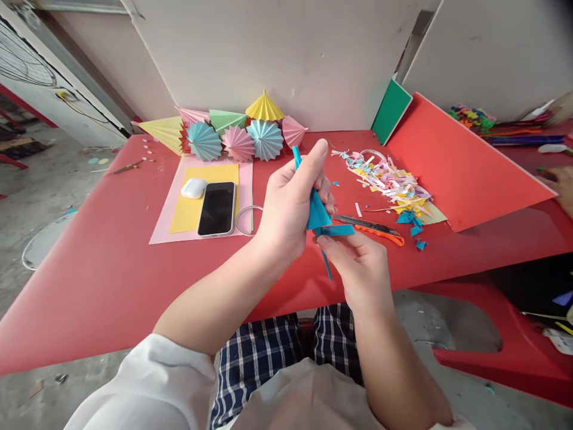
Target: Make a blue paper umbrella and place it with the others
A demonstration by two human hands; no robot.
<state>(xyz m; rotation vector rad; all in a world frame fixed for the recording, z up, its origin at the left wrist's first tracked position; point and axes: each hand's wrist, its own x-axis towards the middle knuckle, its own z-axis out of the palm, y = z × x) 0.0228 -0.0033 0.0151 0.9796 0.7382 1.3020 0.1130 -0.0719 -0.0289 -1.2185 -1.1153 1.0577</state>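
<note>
Two hands grasp a folded blue paper

The folded blue paper [318,214] is in the air above the near part of the red table [156,280]; I take it as the centre of the clock, with twelve on the far side. The left hand [293,200] lies at ten o'clock, its fingers curled around the paper and its thumb pointing up. The right hand [364,269], at four o'clock, pinches the lower part between thumb and fingers.

An orange cutter [373,229] rests on the table at three o'clock, just beyond the right fingers. At two o'clock lies a heap of paper scraps [389,182] in many colours, and behind it a red board [465,167] stands tilted. A green board [390,112] stands at one o'clock.

At nine o'clock, a phone [217,209] and, touching or nearly touching it, a white case [194,188] lie on a yellow sheet [184,215], which is upon a pink sheet [163,230]. Pleated paper cones [265,140] are grouped from ten to eleven o'clock, near the wall [277,54].
</note>
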